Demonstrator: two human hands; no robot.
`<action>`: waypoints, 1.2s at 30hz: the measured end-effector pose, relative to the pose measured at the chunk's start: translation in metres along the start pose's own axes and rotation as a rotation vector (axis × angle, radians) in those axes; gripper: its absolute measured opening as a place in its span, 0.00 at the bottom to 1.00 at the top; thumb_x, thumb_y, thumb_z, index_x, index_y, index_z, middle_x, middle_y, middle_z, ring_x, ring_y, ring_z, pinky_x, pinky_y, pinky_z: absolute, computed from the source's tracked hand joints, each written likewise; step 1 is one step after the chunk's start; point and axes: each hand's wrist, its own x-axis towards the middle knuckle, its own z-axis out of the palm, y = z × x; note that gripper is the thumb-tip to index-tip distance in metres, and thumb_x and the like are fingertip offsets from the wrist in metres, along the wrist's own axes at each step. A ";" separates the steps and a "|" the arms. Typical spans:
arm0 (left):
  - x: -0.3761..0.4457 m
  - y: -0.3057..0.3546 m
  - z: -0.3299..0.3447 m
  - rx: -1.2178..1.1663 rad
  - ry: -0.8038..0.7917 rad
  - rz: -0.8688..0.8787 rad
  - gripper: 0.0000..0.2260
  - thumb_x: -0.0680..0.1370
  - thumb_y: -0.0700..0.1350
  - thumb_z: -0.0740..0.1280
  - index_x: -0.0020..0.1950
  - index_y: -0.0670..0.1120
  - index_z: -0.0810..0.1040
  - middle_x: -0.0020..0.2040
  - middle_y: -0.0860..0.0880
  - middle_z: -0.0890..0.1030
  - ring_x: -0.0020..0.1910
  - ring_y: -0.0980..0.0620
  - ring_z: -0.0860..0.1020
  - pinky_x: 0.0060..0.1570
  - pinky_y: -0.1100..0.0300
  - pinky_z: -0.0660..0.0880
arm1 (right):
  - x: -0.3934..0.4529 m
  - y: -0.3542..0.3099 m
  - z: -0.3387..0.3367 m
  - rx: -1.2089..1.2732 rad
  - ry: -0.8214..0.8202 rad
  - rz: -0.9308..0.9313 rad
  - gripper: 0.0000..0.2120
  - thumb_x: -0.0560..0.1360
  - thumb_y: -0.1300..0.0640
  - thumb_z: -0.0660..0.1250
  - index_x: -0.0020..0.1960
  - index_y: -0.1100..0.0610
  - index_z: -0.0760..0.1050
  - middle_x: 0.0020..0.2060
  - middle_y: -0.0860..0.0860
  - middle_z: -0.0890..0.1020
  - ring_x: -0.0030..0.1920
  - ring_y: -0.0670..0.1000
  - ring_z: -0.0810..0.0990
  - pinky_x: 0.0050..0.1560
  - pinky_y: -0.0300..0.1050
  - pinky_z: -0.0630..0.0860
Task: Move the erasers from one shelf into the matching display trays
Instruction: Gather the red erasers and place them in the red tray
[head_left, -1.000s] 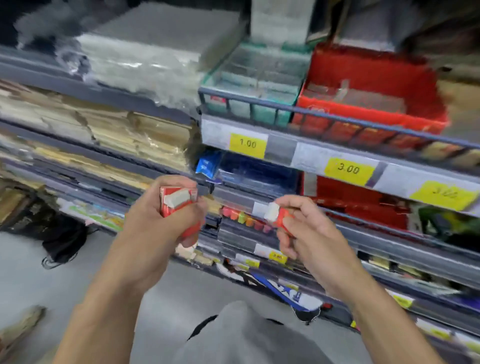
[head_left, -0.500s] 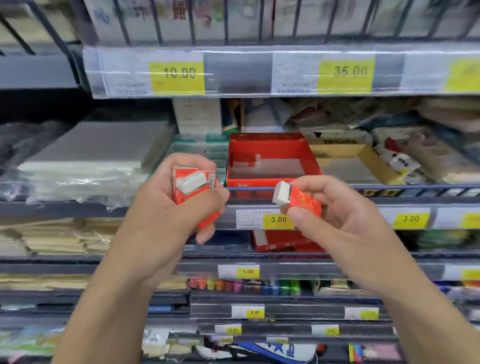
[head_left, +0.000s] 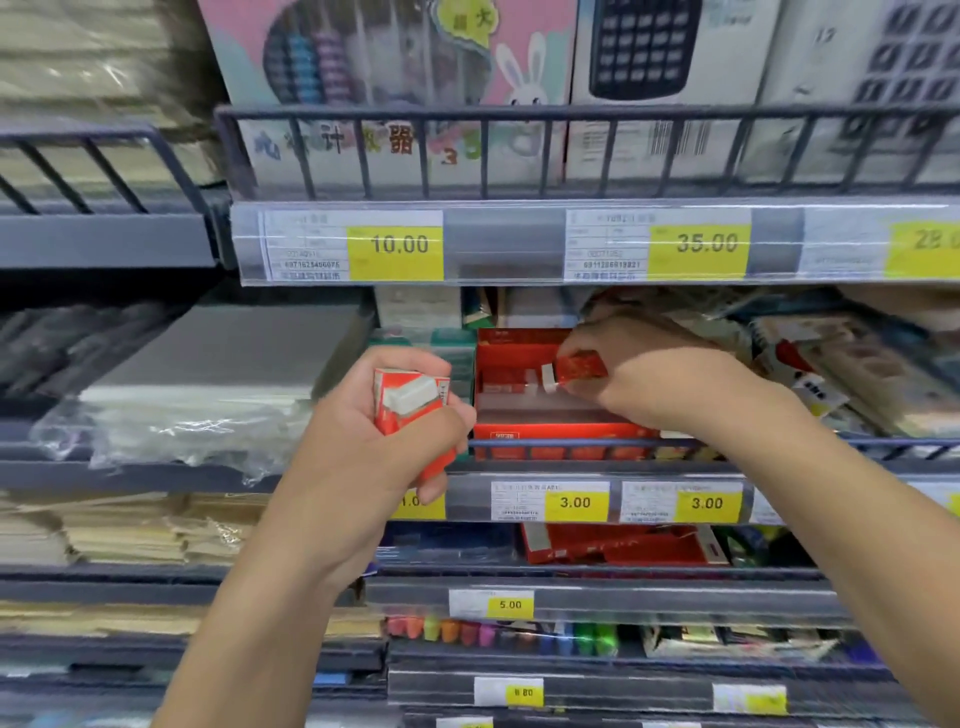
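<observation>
Your right hand (head_left: 654, 374) pinches an eraser (head_left: 576, 370) over the red tray (head_left: 550, 434); your left hand (head_left: 384, 441), left of the tray, grips an eraser pack (head_left: 408, 402).

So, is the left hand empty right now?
No, the left hand grips red-sleeved erasers in front of the shelf.

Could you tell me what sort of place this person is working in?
Most likely a stationery aisle in a shop: yellow price tags line the shelf edges, boxed calculators stand above, and a red display tray holds erasers.
</observation>
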 end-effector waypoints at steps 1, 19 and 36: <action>0.000 0.000 -0.001 0.005 0.000 -0.007 0.14 0.67 0.47 0.79 0.50 0.55 0.82 0.38 0.48 0.82 0.32 0.49 0.74 0.25 0.62 0.70 | 0.004 -0.002 0.000 -0.027 -0.024 0.011 0.14 0.75 0.44 0.71 0.58 0.48 0.78 0.54 0.50 0.78 0.54 0.54 0.77 0.51 0.45 0.74; 0.002 0.004 0.002 0.031 -0.018 -0.047 0.12 0.70 0.42 0.77 0.49 0.54 0.82 0.37 0.47 0.82 0.29 0.49 0.73 0.26 0.62 0.71 | 0.026 0.007 0.017 -0.050 0.019 -0.033 0.07 0.73 0.48 0.74 0.49 0.49 0.83 0.40 0.48 0.78 0.44 0.52 0.77 0.41 0.40 0.68; 0.003 0.002 0.015 0.190 -0.045 -0.031 0.17 0.63 0.48 0.80 0.47 0.54 0.79 0.35 0.49 0.81 0.29 0.48 0.73 0.23 0.60 0.68 | -0.035 -0.049 -0.013 0.923 0.006 -0.456 0.06 0.74 0.56 0.75 0.50 0.54 0.84 0.44 0.50 0.84 0.42 0.56 0.81 0.45 0.60 0.80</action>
